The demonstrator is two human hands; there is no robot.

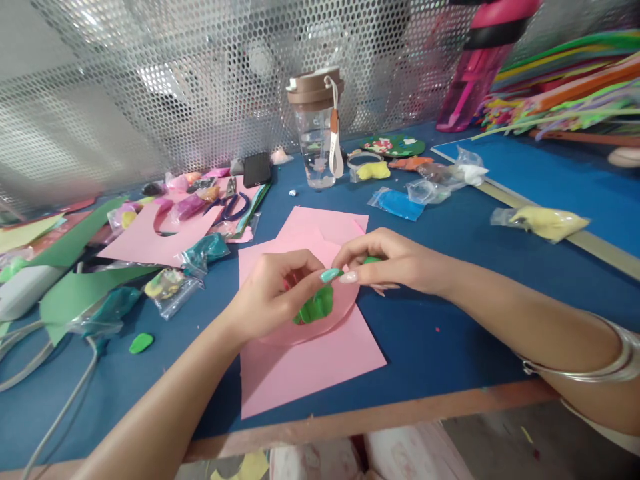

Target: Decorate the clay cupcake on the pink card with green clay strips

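Well left of the left grip, a green lump [141,343] lies loose on the counter [425,340], with teal clay bags [116,310] beyond it, probably pushed aside to free the middle. Farther off, up and left of that grip, sits a cut pink sheet [157,233]. The left grip [277,287] is bent, thumb and fingertips nearly together; whether it pinches anything cannot be told. Just below its fingertips, green clay [317,307] rests on a pink disc [346,305] over flat pink paper [310,380], which likely keeps the work off the counter. The right grip [395,263], its thumb close beside the left one, curls around a green piece [371,260], seemingly for fine fingertip control. Beyond it lies a blue packet [399,203]; farther right, a yellow packet [550,223], apparently within reach.
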